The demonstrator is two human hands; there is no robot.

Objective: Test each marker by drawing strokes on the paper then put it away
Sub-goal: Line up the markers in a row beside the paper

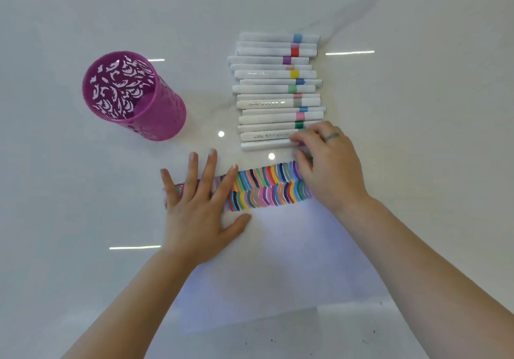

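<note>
A sheet of white paper point(278, 261) lies on a glossy pale table point(83, 219) in front of a person testing markers. At the paper's left side the left hand point(194, 219) presses flat, fingers straight and spread, its fingertips reaching the two bands of coloured strokes point(267, 186) that run along the paper's far edge. The right hand point(328, 163) crosses the right end of those strokes. Its fingers are curled and appear to pinch the cap end of the nearest marker point(264, 145), which lies on the table just beyond the paper. Behind it, a row of white-barrelled markers point(272, 88) with coloured bands stretches away from the paper, barrels side by side and touching. The likely trouble starts here: lifting the front marker from so tight a row could drag or roll its neighbour. The right wrist, resting over the strokes, could also smear any ink not yet dry. If the flat hand eases off, the sheet may slide on the slick surface during a stroke. Beyond the paper's far left corner, well apart from the row, a purple perforated cup point(167, 119) stands upright. No marker shows inside it, and a marker dropped in carelessly might tip it.
</note>
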